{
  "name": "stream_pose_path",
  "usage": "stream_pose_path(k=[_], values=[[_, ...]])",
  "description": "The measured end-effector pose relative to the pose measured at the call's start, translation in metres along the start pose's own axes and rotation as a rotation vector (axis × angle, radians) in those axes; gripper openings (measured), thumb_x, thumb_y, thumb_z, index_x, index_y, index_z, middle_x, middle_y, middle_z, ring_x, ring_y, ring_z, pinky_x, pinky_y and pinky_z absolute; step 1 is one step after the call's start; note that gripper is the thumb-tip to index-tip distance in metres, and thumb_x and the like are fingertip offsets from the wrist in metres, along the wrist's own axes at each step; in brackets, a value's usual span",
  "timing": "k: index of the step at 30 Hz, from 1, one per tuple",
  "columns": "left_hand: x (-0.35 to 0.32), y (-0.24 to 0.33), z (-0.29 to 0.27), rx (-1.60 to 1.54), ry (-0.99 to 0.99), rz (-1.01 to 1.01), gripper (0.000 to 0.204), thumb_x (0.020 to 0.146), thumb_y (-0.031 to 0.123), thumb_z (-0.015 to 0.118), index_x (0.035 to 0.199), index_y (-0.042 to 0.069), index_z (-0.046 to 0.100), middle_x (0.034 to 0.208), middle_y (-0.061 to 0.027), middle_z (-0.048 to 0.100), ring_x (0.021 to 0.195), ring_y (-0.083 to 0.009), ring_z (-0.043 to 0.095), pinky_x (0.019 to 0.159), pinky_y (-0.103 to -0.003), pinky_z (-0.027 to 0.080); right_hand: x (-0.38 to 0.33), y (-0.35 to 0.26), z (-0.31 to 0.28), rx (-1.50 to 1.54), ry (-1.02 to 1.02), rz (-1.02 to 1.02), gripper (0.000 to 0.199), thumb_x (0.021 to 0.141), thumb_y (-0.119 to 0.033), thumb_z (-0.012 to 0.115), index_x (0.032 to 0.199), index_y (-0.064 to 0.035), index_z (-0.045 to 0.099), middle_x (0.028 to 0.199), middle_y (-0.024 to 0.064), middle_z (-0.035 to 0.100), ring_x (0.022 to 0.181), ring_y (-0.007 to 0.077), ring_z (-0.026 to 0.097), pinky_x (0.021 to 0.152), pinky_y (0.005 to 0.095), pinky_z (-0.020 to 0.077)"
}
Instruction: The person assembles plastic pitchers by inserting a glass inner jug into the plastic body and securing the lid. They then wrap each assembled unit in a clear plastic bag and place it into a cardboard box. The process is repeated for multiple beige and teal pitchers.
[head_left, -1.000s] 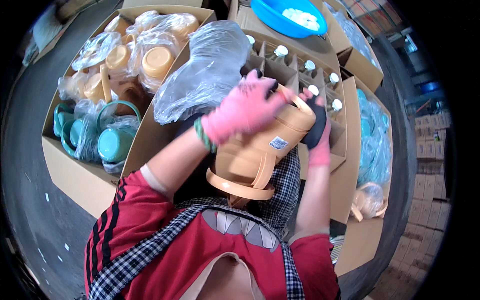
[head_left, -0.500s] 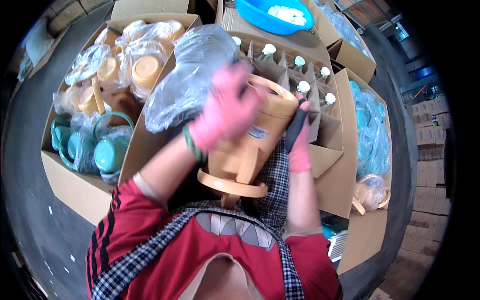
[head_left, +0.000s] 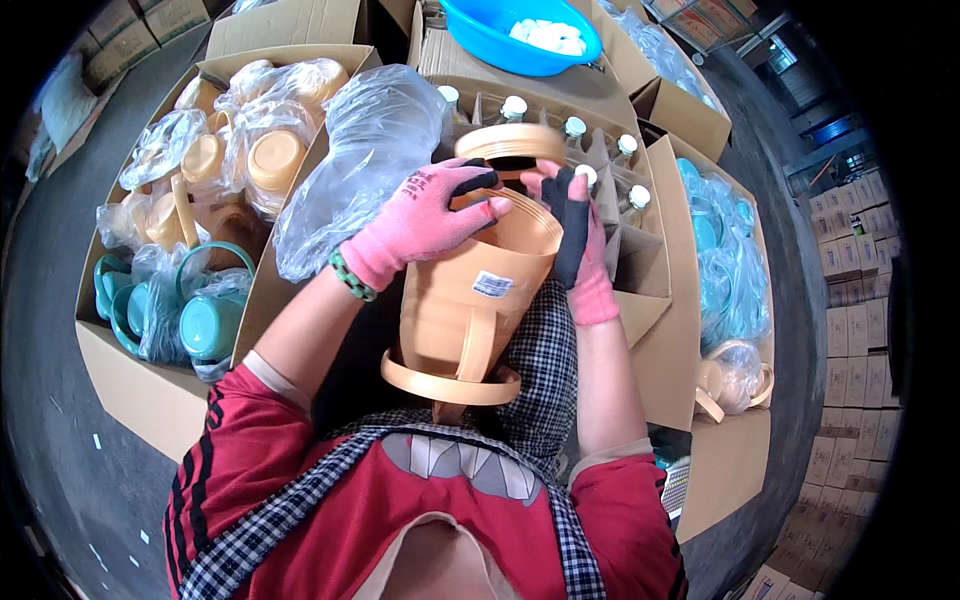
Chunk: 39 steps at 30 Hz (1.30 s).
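Observation:
A tall peach plastic jug (head_left: 440, 290), with a white label and a side handle, leans upright between my knees. Its mouth is uncovered, and a broad peach ring (head_left: 450, 385) sits around its lower end. Just above and beyond the mouth is a round peach lid (head_left: 508, 142), blurred on its right. My left hand (head_left: 425, 215), in a pink glove with black fingertips, has its fingers at the lid's left edge and its thumb beside the jug's rim. My right hand (head_left: 582, 240), gloved alike, lies beside the rim with its fingers bent up at the lid's right underside.
On the left, a carton (head_left: 150, 385) holds bagged peach and teal jugs. Ahead stands a divided box (head_left: 640, 275) of clear white-capped bottles, with a crumpled plastic bag (head_left: 370, 150) beside it. Beyond is a blue basin (head_left: 470, 40); another carton (head_left: 740, 460) stands right.
The lid has come up off the jug, so its mouth now shows. My left hand has moved slightly left and down, and my right hand's fingers have risen to the lid.

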<state>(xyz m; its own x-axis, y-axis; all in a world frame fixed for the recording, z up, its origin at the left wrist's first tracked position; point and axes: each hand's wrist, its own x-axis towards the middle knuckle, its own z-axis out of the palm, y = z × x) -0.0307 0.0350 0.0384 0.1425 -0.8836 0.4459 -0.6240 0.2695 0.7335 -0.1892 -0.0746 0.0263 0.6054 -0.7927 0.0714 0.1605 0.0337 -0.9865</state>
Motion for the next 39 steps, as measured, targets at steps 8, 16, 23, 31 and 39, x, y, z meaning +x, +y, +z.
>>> stream_pose_path(k=[8,16,23,31,39], values=[[0.000,-0.079,0.000,-0.688,0.131,-0.451,0.035,0.084,0.026,0.053,0.105,-0.002,0.054,0.092,-0.0015,0.055,0.084,-0.0084,0.050,0.075,-0.021,0.040,0.054,0.062,-0.068,-0.394,0.435,-0.102,0.057,0.072,-0.035,0.066,0.108,0.0045,0.047,0.096,0.0107,0.053,0.084,0.0180,0.050,0.076,0.0281,0.0407],[0.001,-0.098,0.049,-1.465,0.054,-0.710,0.048,0.087,0.044,0.040,0.108,0.001,0.050,0.100,-0.0100,0.057,0.088,-0.0178,0.055,0.078,-0.031,0.045,0.087,0.097,-0.090,-0.389,0.453,0.208,0.031,0.074,-0.036,0.065,0.074,-0.0062,0.056,0.063,-0.0029,0.052,0.052,0.0068,0.044,0.048,0.0219,0.0357],[-0.002,-0.097,0.040,-1.520,0.004,-0.714,0.040,0.088,0.035,0.043,0.107,0.000,0.049,0.098,-0.0072,0.055,0.089,-0.0142,0.053,0.079,-0.028,0.043,0.148,0.122,-0.079,-0.632,0.154,0.296,0.015,0.075,-0.020,0.061,0.080,-0.0055,0.060,0.063,0.0023,0.057,0.053,0.0103,0.053,0.047,0.0226,0.0391],[-0.006,-0.110,0.007,-1.317,-0.122,-0.422,0.026,0.082,0.022,0.043,0.092,0.000,0.052,0.119,-0.0164,0.046,0.100,-0.0205,0.047,0.087,-0.031,0.037,0.190,0.142,-0.088,-1.226,-1.001,0.367,0.025,0.071,-0.022,0.054,0.061,0.0000,0.057,0.056,0.0082,0.054,0.051,0.0159,0.048,0.053,0.0316,0.0409],[-0.008,-0.107,-0.006,-1.352,-0.023,-0.612,0.022,0.081,0.018,0.041,0.088,-0.001,0.050,0.121,-0.0209,0.044,0.105,-0.0251,0.045,0.088,-0.032,0.036,0.266,0.293,-0.121,-1.642,-1.105,0.466,0.033,0.078,-0.025,0.048,0.103,-0.0047,0.059,0.105,0.0123,0.055,0.092,0.0267,0.054,0.077,0.0385,0.0432]])
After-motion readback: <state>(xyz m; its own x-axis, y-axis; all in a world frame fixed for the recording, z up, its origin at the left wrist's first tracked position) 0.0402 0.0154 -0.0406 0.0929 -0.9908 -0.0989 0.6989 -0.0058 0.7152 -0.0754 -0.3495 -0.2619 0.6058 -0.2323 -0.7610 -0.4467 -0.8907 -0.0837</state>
